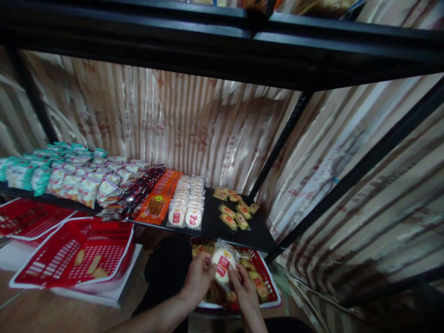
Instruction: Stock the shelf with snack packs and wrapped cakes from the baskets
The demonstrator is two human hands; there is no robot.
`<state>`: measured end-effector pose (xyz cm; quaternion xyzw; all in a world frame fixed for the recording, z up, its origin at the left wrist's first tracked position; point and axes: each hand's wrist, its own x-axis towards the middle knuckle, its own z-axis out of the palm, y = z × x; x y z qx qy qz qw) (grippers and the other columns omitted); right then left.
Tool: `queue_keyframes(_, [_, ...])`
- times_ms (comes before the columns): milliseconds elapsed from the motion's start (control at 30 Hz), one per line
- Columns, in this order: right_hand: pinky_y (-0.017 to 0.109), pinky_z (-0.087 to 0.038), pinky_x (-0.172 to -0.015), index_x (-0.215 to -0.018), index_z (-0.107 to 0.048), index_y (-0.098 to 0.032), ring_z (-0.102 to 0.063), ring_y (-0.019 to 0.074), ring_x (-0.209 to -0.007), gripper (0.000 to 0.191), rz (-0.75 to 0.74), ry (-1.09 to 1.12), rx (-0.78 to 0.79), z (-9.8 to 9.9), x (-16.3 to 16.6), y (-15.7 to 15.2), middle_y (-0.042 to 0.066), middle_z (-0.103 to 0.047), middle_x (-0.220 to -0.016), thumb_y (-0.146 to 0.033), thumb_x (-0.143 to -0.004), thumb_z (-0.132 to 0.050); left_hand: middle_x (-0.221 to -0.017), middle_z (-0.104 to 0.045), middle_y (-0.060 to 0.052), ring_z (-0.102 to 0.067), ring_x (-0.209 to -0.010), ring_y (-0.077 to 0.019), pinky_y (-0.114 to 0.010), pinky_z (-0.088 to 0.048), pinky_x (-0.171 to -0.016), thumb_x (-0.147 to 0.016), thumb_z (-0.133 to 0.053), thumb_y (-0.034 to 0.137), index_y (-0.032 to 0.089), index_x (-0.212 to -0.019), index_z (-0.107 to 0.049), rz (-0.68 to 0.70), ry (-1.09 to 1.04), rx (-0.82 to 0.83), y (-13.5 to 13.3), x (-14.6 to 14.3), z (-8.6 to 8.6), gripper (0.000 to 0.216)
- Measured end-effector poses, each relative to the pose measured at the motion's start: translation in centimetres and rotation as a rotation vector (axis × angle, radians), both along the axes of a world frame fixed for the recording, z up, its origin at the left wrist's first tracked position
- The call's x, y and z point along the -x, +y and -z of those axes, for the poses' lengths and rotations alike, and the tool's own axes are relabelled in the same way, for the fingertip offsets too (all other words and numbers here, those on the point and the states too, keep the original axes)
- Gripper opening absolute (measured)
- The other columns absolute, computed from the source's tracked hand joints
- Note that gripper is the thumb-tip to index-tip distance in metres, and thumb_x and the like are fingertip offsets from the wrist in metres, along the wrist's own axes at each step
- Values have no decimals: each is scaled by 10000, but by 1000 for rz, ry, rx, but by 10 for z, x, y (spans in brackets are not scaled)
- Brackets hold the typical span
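Note:
A clear packet of round white crackers with a red label is held up between my two hands. My left hand is closed on its left edge. My right hand grips the lower right side, the thumb near the label. Just beneath lies a red basket with a white rim, holding several yellow-wrapped snacks. On the black shelf ahead, similar white cracker packets stand in two rows. To their right sit several small yellow snack packs.
Left along the shelf are an orange bag, dark shiny packets, white packets and teal packets. Another red basket with a few pieces inside stands at lower left. A black upper beam and slanted post frame the shelf.

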<state>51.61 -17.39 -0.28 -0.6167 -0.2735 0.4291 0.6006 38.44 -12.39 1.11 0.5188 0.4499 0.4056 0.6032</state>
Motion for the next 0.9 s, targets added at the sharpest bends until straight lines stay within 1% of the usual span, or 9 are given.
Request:
queue_keyframes(133, [312,-518,-697,-936,-639,-185,-656,238,-771,591,0,-27,28,-14,3,2,67,-706,-807,-626,-546,-681,-609,-555,28,-515,-542,-95,-184,-395,-494,-687,-651,338,167,-761,-570,-15,-32,-4,3,0,-2,202])
queue_keyframes(233, [295,-511,-685,-849,-670,-188,-643,230,-758,572,13,-93,42,-26,4,3,57,-702,-772,-645,-505,-685,-629,-565,21,-521,-556,-103,-197,-411,-510,-687,-649,354,166,-774,-571,-13,-47,6,7,-3,-1,222])
queue_keyframes(300, [293,-509,-670,-786,-681,-193,-636,224,-727,554,3,-114,46,-29,3,3,50,-696,-731,-655,-482,-687,-659,-574,14,-532,-573,-107,-209,-427,-533,-679,-657,354,167,-803,-572,-10,-59,21,10,-6,2,240])
queue_keyframes(400, [299,-510,-668,-742,-691,-199,-634,230,-720,534,-17,-130,72,-26,0,7,46,-690,-697,-665,-481,-680,-712,-586,3,-552,-599,-115,-226,-444,-568,-651,-683,354,178,-860,-570,-16,-69,45,16,-8,8,295])
queue_keyframes(533, [294,-509,-698,-776,-695,-208,-640,238,-775,517,45,-171,109,-16,-4,22,48,-705,-762,-652,-513,-674,-754,-603,-12,-584,-653,-140,-238,-453,-602,-656,-662,365,188,-889,-560,-29,-69,56,30,-7,11,309])
queue_keyframes(633, [292,-514,-694,-833,-687,-203,-647,243,-790,531,23,-149,104,-12,-5,40,56,-710,-791,-640,-531,-674,-782,-618,-26,-592,-672,-146,-240,-456,-610,-698,-593,326,185,-905,-539,-1,-93,25,42,-6,9,257])
queue_keyframes(733, [289,-519,-708,-884,-670,-196,-652,242,-823,548,6,-116,58,-9,-5,56,62,-710,-830,-617,-534,-686,-783,-615,-29,-587,-666,-143,-241,-452,-608,-709,-541,276,176,-920,-526,-3,-52,-3,54,-6,5,234])
queue_keyframes(833, [297,-526,-695,-890,-662,-189,-654,242,-807,569,40,-87,59,-7,-4,66,63,-707,-821,-597,-497,-713,-758,-605,-26,-574,-649,-141,-244,-443,-602,-698,-527,251,162,-918,-531,-18,20,-23,60,-5,2,238])
queue_keyframes(900, [302,-527,-668,-877,-664,-183,-654,236,-760,554,48,-77,69,-7,-2,68,58,-703,-784,-586,-500,-713,-760,-602,-26,-568,-644,-139,-243,-441,-600,-694,-524,243,157,-912,-539,-23,49,-37,61,-4,2,234])
